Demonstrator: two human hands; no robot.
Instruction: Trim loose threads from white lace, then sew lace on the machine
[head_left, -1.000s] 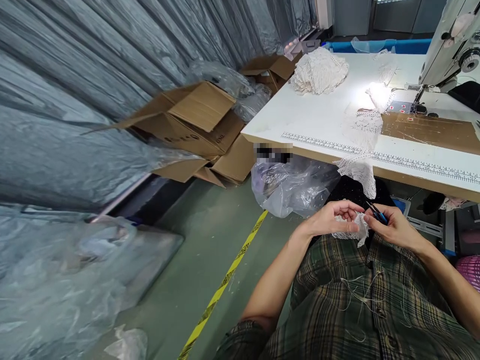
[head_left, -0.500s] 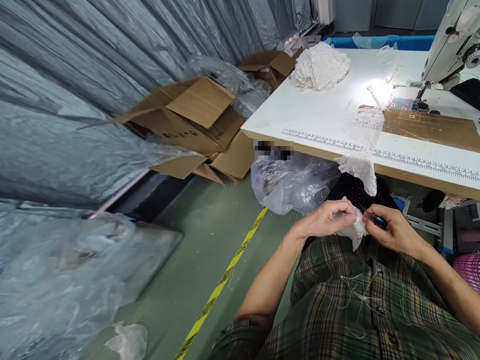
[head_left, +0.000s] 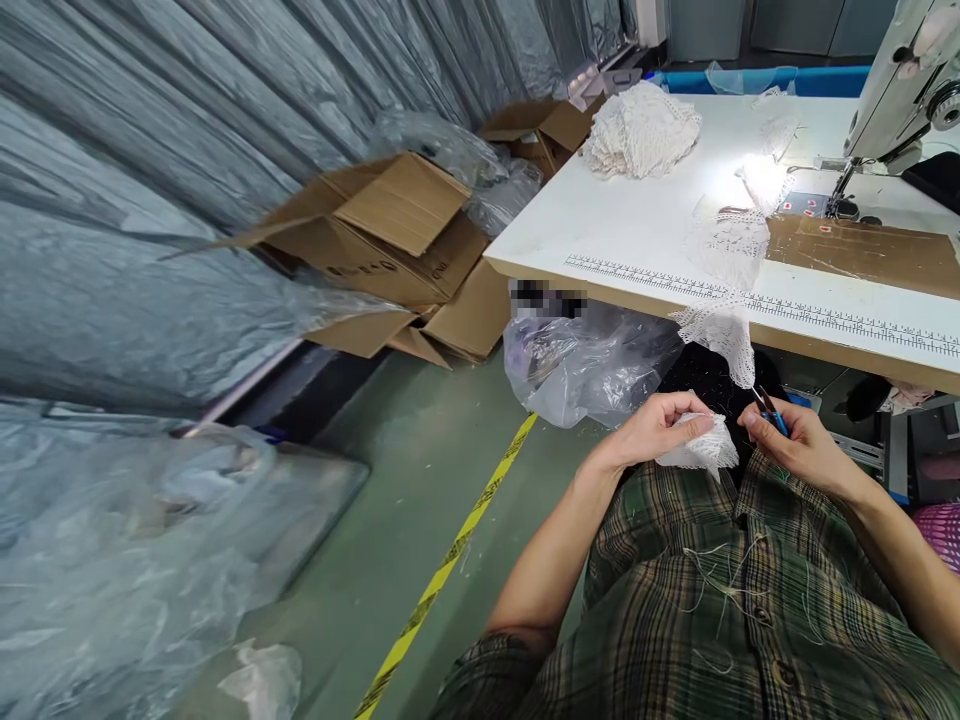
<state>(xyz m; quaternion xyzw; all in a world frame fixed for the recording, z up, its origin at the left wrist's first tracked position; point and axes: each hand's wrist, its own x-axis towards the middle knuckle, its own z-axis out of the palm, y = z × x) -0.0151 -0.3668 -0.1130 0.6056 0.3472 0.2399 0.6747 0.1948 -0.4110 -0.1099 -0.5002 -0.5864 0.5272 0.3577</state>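
My left hand [head_left: 667, 428] pinches a small white lace piece [head_left: 705, 448] above my lap, thumb on top. Just to its right, my right hand [head_left: 796, 440] is closed around small thread snips [head_left: 771, 412] with blue on the handle; their blades point up and left. A strip of white lace [head_left: 727, 250] lies across the table and hangs over its front edge, its lower tip close to the blades. Whether the blades touch that tip I cannot tell.
The white table [head_left: 540, 235] carries a sewing machine [head_left: 885, 110] at right and a heap of white lace [head_left: 643, 130] at the back. Below hangs a clear plastic bag [head_left: 585, 370]. Cardboard boxes [head_left: 405, 230] and yellow floor tape [head_left: 450, 560] are at left.
My right hand has moved slightly right and up, away from the lace piece, and the snips now point upward. The lace piece in my left hand has turned flatter.
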